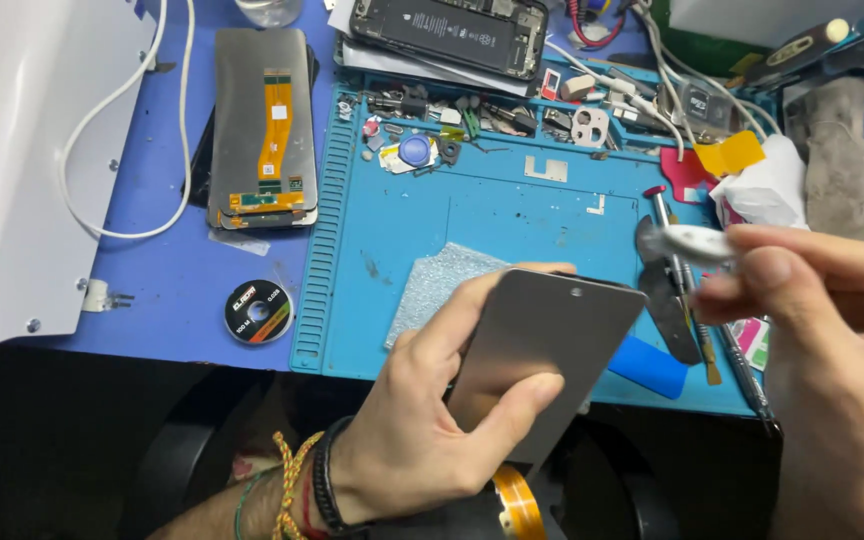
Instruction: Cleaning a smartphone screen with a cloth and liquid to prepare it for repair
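The left hand (422, 430) is closed around a grey phone screen panel (542, 350), thumb across its lower face and fingers behind, holding it tilted above the counter's front edge, over the blue work mat (492, 210). An orange flex ribbon (520, 500) hangs from the panel's bottom. The right hand (822, 330) is pinched shut on a small white piece (697, 243), blurred, perhaps a wipe or peeled film, just beside the panel's upper right corner. The step in hand looks like cleaning or stripping the panel's face. Going on calls for a steady left grip and a light touch near the camera hole. Another screen assembly (262, 125) lies near the back-left corner, a tape roll (258, 312) toward the front, metal tools (677, 290) on the mat's right.
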